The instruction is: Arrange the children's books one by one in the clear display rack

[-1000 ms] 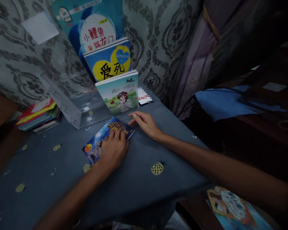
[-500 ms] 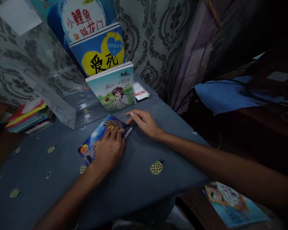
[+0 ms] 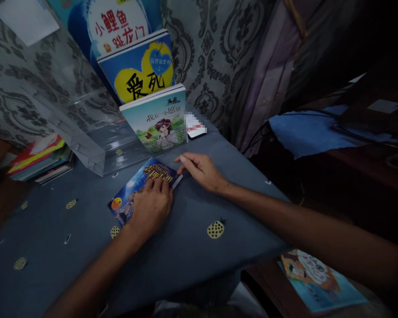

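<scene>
A blue paperback book [image 3: 128, 189] with gold lettering lies flat on the table, set at a slant. My left hand [image 3: 153, 201] rests on top of its cover, fingers stretched over the lower right part and hiding some of it. Just off the book's upper right corner is my right hand [image 3: 202, 171], its fingers extended and slightly bent, with nothing visible in them; whether the fingertips touch the book's edge I cannot tell. Behind both hands, a clear acrylic stand [image 3: 89, 152] holds a green comic-style book [image 3: 157, 126], a blue-and-yellow book [image 3: 119, 73] and a larger blue book [image 3: 76, 33] in tiers.
A pile of colourful books [image 3: 40, 159] sits left of the stand. Right of the green book lies a phone-like object [image 3: 196, 126], partly blurred out. The table [image 3: 182, 269] has a grey pineapple-print cover. Beyond its right edge are a blue cloth [image 3: 298, 132] and, lower down, a picture book [image 3: 325, 282].
Almost nothing differs. The view has shifted very slightly, while both hands and the blue book keep nearly the same places.
</scene>
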A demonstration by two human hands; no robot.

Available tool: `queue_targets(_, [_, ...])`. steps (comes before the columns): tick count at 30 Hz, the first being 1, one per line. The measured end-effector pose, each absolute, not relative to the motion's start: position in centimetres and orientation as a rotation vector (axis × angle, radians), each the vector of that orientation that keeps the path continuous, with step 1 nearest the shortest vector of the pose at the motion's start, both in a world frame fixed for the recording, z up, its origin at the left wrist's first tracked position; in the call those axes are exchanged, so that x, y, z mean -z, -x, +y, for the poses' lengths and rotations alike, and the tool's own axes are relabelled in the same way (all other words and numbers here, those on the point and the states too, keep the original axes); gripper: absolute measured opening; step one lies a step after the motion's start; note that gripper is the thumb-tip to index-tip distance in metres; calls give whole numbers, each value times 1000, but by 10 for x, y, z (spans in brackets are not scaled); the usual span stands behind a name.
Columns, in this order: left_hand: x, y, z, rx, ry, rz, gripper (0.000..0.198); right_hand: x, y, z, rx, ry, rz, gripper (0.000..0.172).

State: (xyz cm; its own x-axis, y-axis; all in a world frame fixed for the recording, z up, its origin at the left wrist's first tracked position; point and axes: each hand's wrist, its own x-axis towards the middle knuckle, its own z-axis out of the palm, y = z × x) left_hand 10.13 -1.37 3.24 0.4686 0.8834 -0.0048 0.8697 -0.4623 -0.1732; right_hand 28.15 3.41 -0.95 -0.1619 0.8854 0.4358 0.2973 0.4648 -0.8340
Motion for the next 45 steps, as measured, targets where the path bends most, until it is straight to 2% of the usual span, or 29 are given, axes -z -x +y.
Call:
queue_targets(8, [-30, -98, -14, -129, 2600, -1518, 33, 6, -281, 24, -611, 1101, -1943, 40])
queue_targets(14, [-35, -67, 4, 56, 2661, -1524, 28, 3, -279, 16, -420, 1147, -2073, 36])
queue_targets(19, [-37, -46, 19, 11, 2635, -1647, 38, 2, -275, 12, -329, 1177, -2142, 35])
queue_targets(25, [-44, -48, 19, -127, 2481, -1739, 43, 10, -270, 20, -389, 1151, -2158, 29])
queue_targets(38, [-46, -44, 25, -158, 2353, -1811, 46, 17, -258, 80, -502, 1070, -2250, 34])
queue_targets(45, [-22, -47, 23, 142, 2602, -1440, 34, 25, -261, 85, -512, 1000, -2214, 36])
